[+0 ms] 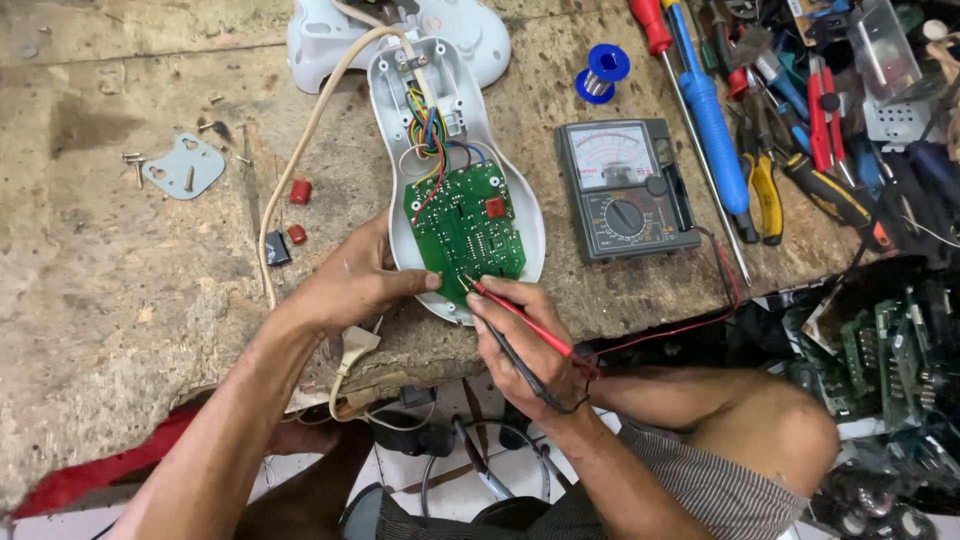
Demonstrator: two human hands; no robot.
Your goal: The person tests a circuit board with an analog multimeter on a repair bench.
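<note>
- Two hands work at the lower end of a green circuit board [466,225], which sits inside an opened white plastic housing [524,205] at the centre of the frame on a rough, worn workbench [120,280].
- Left hand [350,285], at centre-left, rests against the housing's lower left edge; its fingers curl loosely with the thumb pressed onto the board's lower corner, steadying it rather than gripping anything.
- Right hand [525,345], just below the board, is closed around both test leads: the red probe [520,318] points up-left with its tip touching the board's bottom edge, and the black probe [520,365] is tucked along the palm, its tip not clearly seen.
- Red and black leads run right and up to an analogue multimeter [625,190] lying just right of the housing, dial facing up.
- Judging by this, the step in hand is probing points on the board; the next move seems to call for setting the black tip on a second point and glancing at the meter needle while keeping the board still.
- Loose screws and a small grey plate [183,167] lie at upper left; two red capacitors [299,212] sit left of the housing; screwdrivers and pliers [765,190] crowd the upper right.
</note>
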